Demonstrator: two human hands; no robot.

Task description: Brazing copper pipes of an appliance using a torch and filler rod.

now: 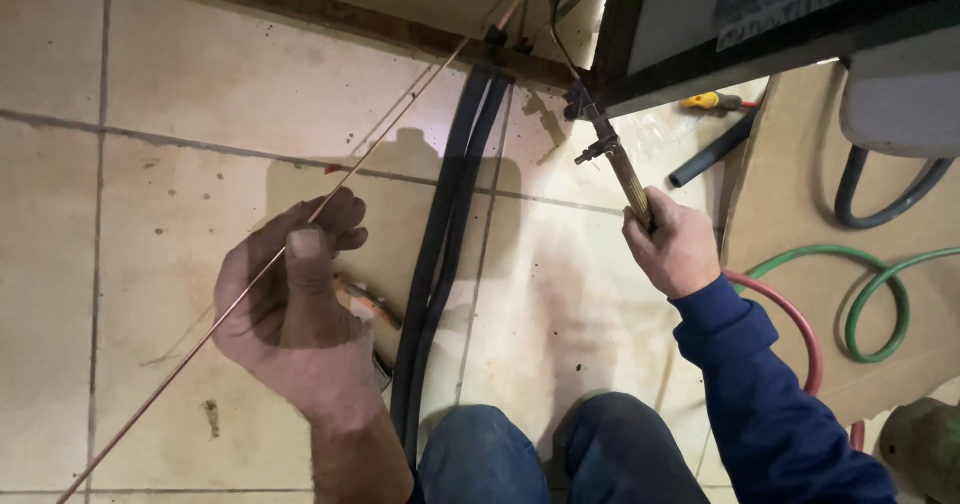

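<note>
The left hand (pixel 300 314) is low over the tiled floor (pixel 150 164), at the near left. Its fingers (pixel 335 219) are curled closed around a thin copper rod (pixel 180 369). The rod runs in a long slanted line from the near left corner, through the hand, up to the far middle, where it reaches the dark frame (pixel 620 24) of a unit. Under the hand I see a small orange-brown thing, but I cannot tell what it is.

The right hand (pixel 672 246) is right of the middle, with a blue sleeve (pixel 760 394) behind it. Its fingers are closed tight around the brass handle of a torch (pixel 625 174). The torch points away from the person, to the far side, and its thin tip (pixel 556 4) bends up near the frame, close to the far end of the rod.

Between the two hands, two black hoses (pixel 440 254) lie on the floor and go from near to far. At the right, a cardboard sheet (pixel 790 194) lies on the floor with green hoses (pixel 880 294) and a red hose (pixel 800 329) on it. A yellow tool (pixel 712 100) lies far, beside the frame. The knees (pixel 560 454) of the person, in blue trousers, are at the near edge.
</note>
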